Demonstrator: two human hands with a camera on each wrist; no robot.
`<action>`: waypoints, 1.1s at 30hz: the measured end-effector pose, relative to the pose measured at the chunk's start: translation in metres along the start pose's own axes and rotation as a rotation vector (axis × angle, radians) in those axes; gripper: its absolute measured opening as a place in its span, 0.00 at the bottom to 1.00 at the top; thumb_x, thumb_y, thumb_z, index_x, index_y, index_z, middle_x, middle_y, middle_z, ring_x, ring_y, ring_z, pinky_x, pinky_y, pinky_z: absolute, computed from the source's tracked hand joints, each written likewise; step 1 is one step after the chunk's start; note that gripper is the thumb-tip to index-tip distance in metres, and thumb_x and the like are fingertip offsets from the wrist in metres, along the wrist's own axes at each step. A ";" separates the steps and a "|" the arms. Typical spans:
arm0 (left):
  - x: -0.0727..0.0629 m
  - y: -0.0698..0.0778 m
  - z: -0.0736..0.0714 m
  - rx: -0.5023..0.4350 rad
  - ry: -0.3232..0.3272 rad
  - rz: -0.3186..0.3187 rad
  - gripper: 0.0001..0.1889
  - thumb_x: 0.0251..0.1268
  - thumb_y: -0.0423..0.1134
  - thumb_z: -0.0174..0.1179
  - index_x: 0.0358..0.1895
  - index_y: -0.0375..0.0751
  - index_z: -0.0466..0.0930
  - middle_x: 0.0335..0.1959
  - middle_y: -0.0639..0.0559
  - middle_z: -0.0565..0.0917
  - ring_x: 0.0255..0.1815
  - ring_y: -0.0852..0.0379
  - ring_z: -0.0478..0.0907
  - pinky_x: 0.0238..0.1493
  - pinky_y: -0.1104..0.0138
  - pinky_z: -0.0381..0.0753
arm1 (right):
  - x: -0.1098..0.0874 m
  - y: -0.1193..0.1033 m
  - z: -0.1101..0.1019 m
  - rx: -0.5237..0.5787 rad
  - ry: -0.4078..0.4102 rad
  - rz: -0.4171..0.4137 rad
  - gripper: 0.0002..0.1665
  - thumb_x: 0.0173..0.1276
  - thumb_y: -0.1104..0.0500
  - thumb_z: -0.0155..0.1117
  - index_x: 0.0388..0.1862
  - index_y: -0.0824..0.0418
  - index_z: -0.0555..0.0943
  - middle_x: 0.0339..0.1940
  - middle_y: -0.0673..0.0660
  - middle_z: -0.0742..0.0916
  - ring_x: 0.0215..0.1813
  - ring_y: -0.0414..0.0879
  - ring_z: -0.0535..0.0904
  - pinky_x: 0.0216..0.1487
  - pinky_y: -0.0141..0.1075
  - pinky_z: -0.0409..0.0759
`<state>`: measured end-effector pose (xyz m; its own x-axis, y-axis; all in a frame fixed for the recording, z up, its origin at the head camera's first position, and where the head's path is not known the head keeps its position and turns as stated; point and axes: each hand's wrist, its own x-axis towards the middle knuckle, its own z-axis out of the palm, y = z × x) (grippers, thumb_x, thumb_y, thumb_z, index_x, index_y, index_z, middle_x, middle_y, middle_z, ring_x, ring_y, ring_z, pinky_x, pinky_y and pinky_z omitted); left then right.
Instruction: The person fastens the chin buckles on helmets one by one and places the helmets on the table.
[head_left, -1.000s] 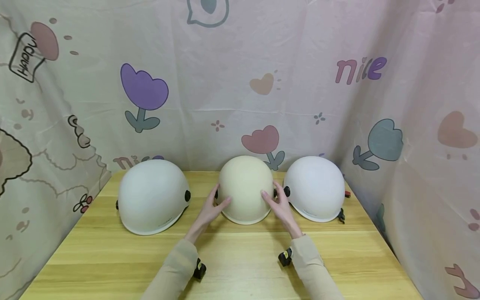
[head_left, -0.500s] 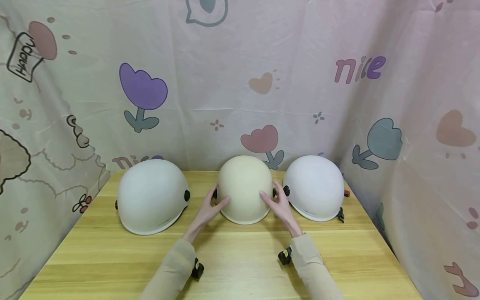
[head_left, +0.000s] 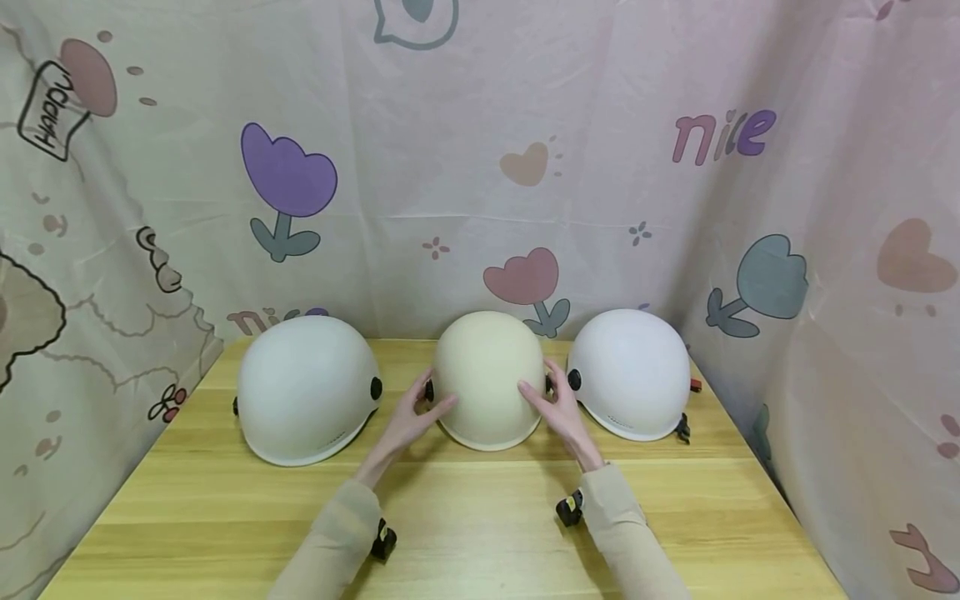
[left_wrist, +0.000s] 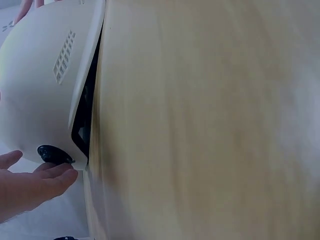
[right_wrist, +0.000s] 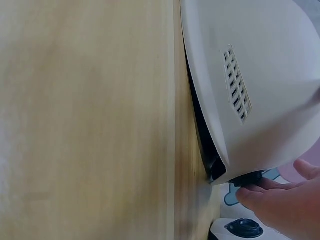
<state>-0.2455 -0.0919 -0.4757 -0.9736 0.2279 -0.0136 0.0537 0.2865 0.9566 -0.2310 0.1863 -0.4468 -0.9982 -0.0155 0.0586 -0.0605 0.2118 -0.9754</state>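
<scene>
Since a second ago, the left sleeve (head_left: 326,542) sits slightly nearer nine o'clock. Left hand (head_left: 409,418) and right hand (head_left: 558,414), fingers loosely extended, touch the cream helmet (head_left: 489,379), on the surface (head_left: 472,525) at twelve o'clock.

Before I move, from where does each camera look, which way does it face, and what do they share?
Head: on the head, facing forward and down at the cream helmet between two white helmets; left grip, right grip and sleeves show.
Left wrist: on that wrist, picture sideways, facing the cream helmet and the table; left grip lower left, right grip's fingers upper left.
Right wrist: on that wrist, also sideways, facing the same helmet; right grip lower right.
Both wrist views share the cream helmet and table.
</scene>
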 end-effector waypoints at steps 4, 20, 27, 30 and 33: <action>-0.001 -0.001 -0.002 -0.005 -0.004 -0.006 0.44 0.71 0.52 0.61 0.82 0.50 0.46 0.80 0.31 0.55 0.80 0.30 0.54 0.74 0.37 0.62 | 0.000 0.000 0.000 0.002 -0.009 0.000 0.46 0.71 0.53 0.67 0.81 0.58 0.55 0.77 0.71 0.66 0.78 0.68 0.61 0.79 0.61 0.57; -0.001 -0.003 -0.004 -0.028 0.015 0.006 0.43 0.72 0.45 0.61 0.82 0.40 0.47 0.81 0.33 0.51 0.76 0.27 0.60 0.70 0.41 0.72 | -0.005 -0.006 0.005 -0.048 0.000 0.001 0.45 0.72 0.53 0.65 0.80 0.62 0.56 0.78 0.73 0.62 0.78 0.69 0.59 0.76 0.64 0.62; -0.004 -0.003 -0.007 -0.082 0.023 -0.018 0.42 0.71 0.45 0.62 0.81 0.41 0.50 0.76 0.26 0.60 0.75 0.29 0.63 0.70 0.41 0.72 | -0.005 -0.006 0.006 -0.061 -0.013 0.011 0.44 0.73 0.54 0.64 0.81 0.63 0.55 0.78 0.74 0.62 0.78 0.70 0.59 0.76 0.64 0.60; -0.006 -0.003 -0.008 -0.092 0.017 -0.034 0.42 0.71 0.45 0.61 0.81 0.41 0.49 0.75 0.25 0.60 0.74 0.28 0.64 0.69 0.40 0.72 | 0.003 0.007 0.006 -0.045 -0.010 0.020 0.46 0.72 0.52 0.65 0.81 0.60 0.54 0.78 0.73 0.62 0.78 0.71 0.59 0.76 0.64 0.62; -0.008 -0.003 -0.009 -0.094 0.009 -0.044 0.41 0.72 0.45 0.61 0.81 0.41 0.49 0.75 0.24 0.58 0.74 0.27 0.63 0.69 0.39 0.71 | 0.011 0.023 0.006 -0.039 -0.004 0.011 0.46 0.71 0.50 0.66 0.81 0.56 0.55 0.79 0.71 0.62 0.79 0.69 0.58 0.76 0.64 0.61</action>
<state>-0.2402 -0.1029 -0.4759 -0.9764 0.2090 -0.0539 -0.0095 0.2076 0.9782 -0.2429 0.1848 -0.4697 -0.9987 -0.0172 0.0472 -0.0500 0.2495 -0.9671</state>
